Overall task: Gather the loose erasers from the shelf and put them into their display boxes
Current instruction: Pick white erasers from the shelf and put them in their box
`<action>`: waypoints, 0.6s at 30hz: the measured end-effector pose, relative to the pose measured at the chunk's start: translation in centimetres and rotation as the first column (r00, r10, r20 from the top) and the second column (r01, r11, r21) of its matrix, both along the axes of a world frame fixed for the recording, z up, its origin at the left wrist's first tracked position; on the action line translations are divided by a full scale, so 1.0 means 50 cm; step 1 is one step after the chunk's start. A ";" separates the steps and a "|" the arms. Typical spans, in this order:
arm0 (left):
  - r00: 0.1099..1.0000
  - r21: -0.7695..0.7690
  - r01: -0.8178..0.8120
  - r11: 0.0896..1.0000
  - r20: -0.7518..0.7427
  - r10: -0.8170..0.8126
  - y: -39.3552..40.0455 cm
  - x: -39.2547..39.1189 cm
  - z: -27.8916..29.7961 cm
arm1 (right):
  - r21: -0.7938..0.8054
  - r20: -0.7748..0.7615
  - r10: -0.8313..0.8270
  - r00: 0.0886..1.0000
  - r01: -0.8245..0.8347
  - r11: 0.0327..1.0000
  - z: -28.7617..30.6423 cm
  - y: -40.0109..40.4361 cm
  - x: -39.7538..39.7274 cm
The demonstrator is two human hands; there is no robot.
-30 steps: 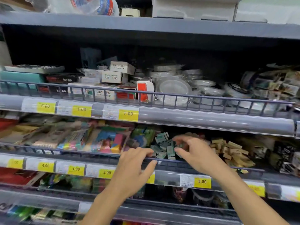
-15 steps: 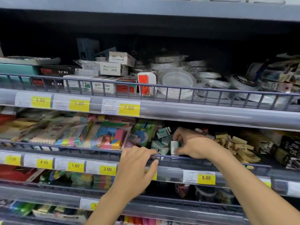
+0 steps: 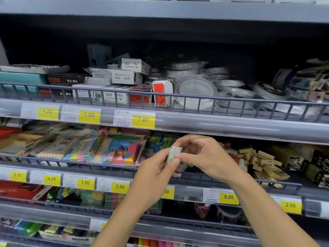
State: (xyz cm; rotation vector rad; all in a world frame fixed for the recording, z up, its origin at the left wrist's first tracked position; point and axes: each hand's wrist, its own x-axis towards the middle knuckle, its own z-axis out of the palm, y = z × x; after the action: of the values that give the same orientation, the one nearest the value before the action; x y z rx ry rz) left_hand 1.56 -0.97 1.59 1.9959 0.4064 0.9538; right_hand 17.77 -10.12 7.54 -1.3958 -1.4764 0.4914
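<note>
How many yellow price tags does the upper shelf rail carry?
3, all on the left half of the rail: 9.80, 1.00 and 7.00. None seems hidden.

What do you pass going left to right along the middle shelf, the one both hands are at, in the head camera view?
Tan packets → bright multicoloured eraser packs → left hand → white eraser with green sleeve, pinched by both hands → right hand → heap of loose tan erasers → dark packets.
</note>
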 end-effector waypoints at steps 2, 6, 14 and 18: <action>1.000 -0.009 -0.023 1.000 0.005 0.023 0.006 -0.005 -0.002 | 0.001 0.049 -0.028 0.998 0.028 1.000 -0.005 0.008 0.006; 0.998 -0.168 -0.039 0.985 0.049 0.048 0.018 -0.018 -0.008 | -0.077 0.256 -0.328 0.909 0.357 0.931 -0.015 0.043 0.040; 0.993 -0.465 0.047 0.884 0.115 0.008 0.026 -0.023 -0.012 | -0.352 0.708 -0.213 0.673 0.598 0.720 -0.040 0.102 0.020; 0.989 -0.490 0.070 0.869 0.146 0.003 0.026 -0.022 -0.011 | -0.390 0.717 -0.175 0.674 0.597 0.701 -0.035 0.108 0.013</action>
State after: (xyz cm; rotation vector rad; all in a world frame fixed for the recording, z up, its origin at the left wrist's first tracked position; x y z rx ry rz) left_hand 0.44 0.35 1.06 1.4538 0.4794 0.8592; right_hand 18.42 -4.72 5.77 -2.5558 -1.4841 0.1803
